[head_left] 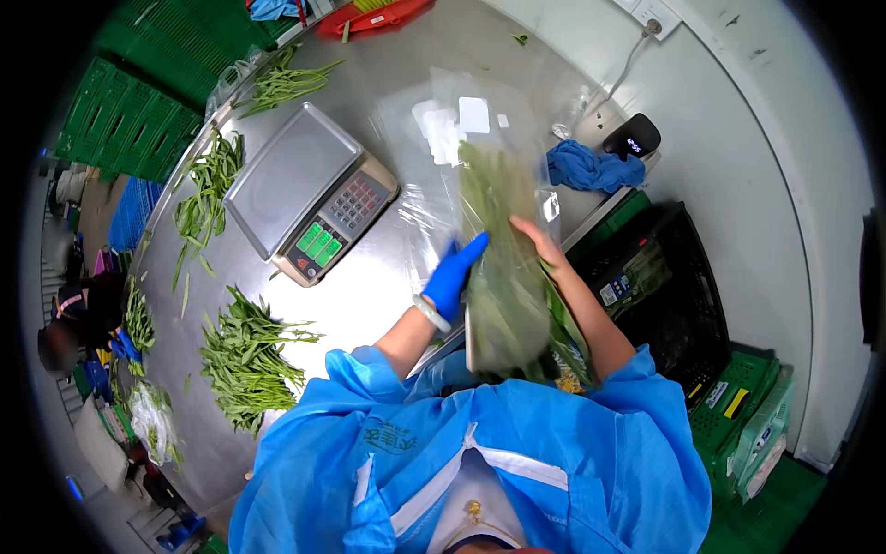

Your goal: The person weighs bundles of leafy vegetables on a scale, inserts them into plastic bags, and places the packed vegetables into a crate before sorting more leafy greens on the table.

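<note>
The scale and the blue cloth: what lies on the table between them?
In the head view, between the scale and the blue cloth lie clear plastic bags and the upper end of the bag of greens held in both hands.

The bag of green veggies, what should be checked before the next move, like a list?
1. Clear bag held by both hands: ok, left hand in a blue glove and bare right hand are on it.
2. Greens inside the bag: ok, they fill it.
3. Bag mouth closed: cannot tell.
4. Scale pan free: ok, nothing lies on it.
5. More greens at hand: ok, a loose pile lies on the metal table.
6. Black crate has room: cannot tell.
</note>
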`<action>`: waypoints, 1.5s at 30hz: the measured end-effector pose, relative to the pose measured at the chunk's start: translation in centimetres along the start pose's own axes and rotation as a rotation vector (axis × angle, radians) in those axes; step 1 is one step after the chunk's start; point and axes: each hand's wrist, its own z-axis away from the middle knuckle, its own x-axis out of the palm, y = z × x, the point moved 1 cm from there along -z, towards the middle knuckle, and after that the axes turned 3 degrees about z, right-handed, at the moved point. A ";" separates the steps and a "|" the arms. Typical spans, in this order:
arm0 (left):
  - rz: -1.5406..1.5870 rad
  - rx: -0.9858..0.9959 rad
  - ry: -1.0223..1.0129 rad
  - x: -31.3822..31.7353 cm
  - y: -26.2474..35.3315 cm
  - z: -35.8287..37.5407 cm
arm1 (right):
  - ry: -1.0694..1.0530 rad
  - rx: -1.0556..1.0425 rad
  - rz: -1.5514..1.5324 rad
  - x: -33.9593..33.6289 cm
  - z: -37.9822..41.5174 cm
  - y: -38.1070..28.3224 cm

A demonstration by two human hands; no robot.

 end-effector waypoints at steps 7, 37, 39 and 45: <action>0.300 -0.210 -0.096 -2.5 -0.6 6.8 | 0.039 -0.465 0.226 5.0 1.6 0.2; -0.759 0.577 -0.108 -7.8 10.5 19.9 | -0.242 -0.850 0.954 15.3 19.8 -10.1; -0.357 0.308 -0.187 -7.1 10.5 18.8 | -0.152 -0.640 0.865 14.6 18.4 -8.9; -0.614 0.546 -0.193 -6.1 10.7 22.2 | -0.036 -0.668 1.122 14.9 21.3 -11.2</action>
